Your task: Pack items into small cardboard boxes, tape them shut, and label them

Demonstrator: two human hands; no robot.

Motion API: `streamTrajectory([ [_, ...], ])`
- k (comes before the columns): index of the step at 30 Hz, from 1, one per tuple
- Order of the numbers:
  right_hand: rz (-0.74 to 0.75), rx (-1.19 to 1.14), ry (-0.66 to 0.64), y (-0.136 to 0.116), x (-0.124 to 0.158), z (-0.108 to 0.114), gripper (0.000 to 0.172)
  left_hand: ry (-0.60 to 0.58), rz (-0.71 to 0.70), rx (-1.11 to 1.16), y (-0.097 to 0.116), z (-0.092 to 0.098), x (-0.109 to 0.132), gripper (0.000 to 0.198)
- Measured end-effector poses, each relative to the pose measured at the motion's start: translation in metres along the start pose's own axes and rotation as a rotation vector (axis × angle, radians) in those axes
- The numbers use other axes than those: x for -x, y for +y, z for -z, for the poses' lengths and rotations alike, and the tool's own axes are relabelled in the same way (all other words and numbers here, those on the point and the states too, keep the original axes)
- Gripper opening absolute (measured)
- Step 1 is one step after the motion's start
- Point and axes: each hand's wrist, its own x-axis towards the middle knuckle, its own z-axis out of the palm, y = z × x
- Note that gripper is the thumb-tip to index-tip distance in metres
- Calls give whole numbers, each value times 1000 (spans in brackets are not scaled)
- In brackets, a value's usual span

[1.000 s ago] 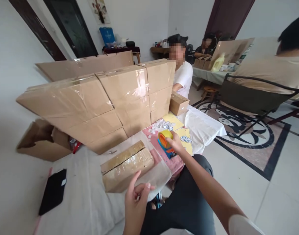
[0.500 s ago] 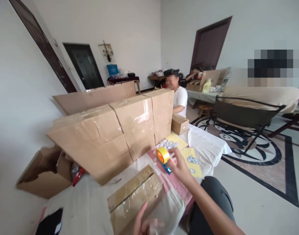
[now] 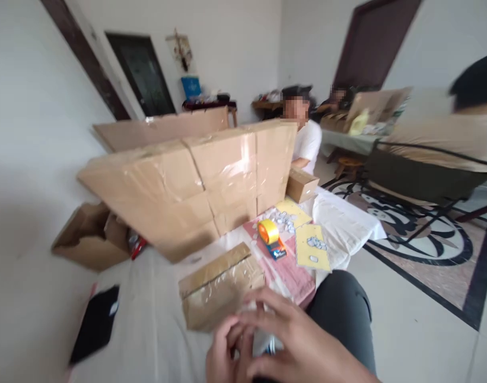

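Note:
Both hands meet low in the centre, in front of a small taped cardboard box (image 3: 217,295). My left hand (image 3: 229,354) is closed, its fingers curled in against my right hand (image 3: 293,332). The right one arches over it with bent fingers that touch the left fingertips. Whatever may be pinched between them is hidden and blurred. Beyond the box, a yellow tape roll (image 3: 269,231) with an orange core rests by a blue and orange packet (image 3: 277,249) on a pink patch of the cloth. Yellow illustrated sheets (image 3: 305,254) and small pale pieces (image 3: 285,221) lie beside it.
A tall cardboard partition (image 3: 179,181) stands across the table. To the left are an open carton (image 3: 80,244) and a black flat object (image 3: 95,322). A person in a white shirt (image 3: 310,141) sits beyond, near another small box (image 3: 301,184). Someone occupies a chair (image 3: 411,175) at right.
My right hand has left the tape roll, now resting on the table, and come down to join my left hand. The view has shifted slightly.

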Motion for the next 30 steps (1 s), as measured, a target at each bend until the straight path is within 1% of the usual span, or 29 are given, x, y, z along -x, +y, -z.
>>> streamTrajectory([
  [2, -27, -4, -14, -2, 0, 0, 46, -47, -83, 9, 8, 10, 4, 37],
  [3, -17, -8, -16, -1, 0, -2, 43, -79, -122, -13, 10, 16, 4, 32],
  [5, 24, -17, -41, 0, -3, -7, 38, -182, -224, -71, 8, 27, 2, 20],
  [7, 61, 0, -96, -1, -7, -11, 38, -261, -301, -106, 5, 38, -1, 20],
  [8, 72, 25, -135, -2, -10, -12, 37, -278, -314, -112, 4, 42, -2, 21],
  [9, 86, 60, -177, -4, -14, -13, 37, -275, -291, -116, 4, 45, -3, 21],
  [10, 105, 100, -217, -6, -19, -12, 38, -264, -230, -118, 6, 48, -5, 21],
  [12, 159, 173, -281, -7, -31, -7, 39, -281, -33, -143, 12, 51, -10, 26],
  [13, 178, 192, -288, -6, -38, -2, 39, -316, 74, -169, 16, 51, -13, 31],
  [14, 187, 195, -267, -4, -46, 4, 37, -353, 160, -198, 20, 52, -17, 34],
  [15, 184, 184, -229, -2, -54, 11, 35, -374, 210, -230, 23, 53, -20, 36],
  [16, 174, 162, -188, 0, -62, 19, 33, -362, 215, -263, 25, 54, -24, 36],
  [17, 163, 133, -162, 3, -72, 26, 31, -310, 188, -299, 26, 56, -26, 35],
  [18, 149, 102, -169, 6, -82, 32, 29, -232, 138, -334, 26, 57, -29, 36],
  [19, 136, 65, -214, 9, -93, 36, 29, -150, 72, -374, 25, 58, -31, 39],
  [20, 125, 25, -288, 12, -105, 37, 29, -86, 1, -423, 23, 59, -32, 45],
  [22, 98, -51, -454, 23, -130, 30, 29, -17, -140, -529, 16, 58, -36, 60],
  [23, 85, -79, -515, 30, -142, 23, 29, -2, -206, -577, 11, 56, -37, 63],
  [24, 74, -97, -555, 37, -152, 15, 29, 4, -261, -616, 7, 52, -39, 63],
  [26, 59, -103, -595, 54, -169, -3, 28, -13, -314, -670, -4, 41, -43, 55],
  [28, 39, -82, -617, 68, -176, -18, 27, -58, -267, -719, -14, 28, -47, 51],
  [30, 19, -40, -635, 76, -177, -28, 28, -97, -155, -779, -22, 16, -50, 53],
])
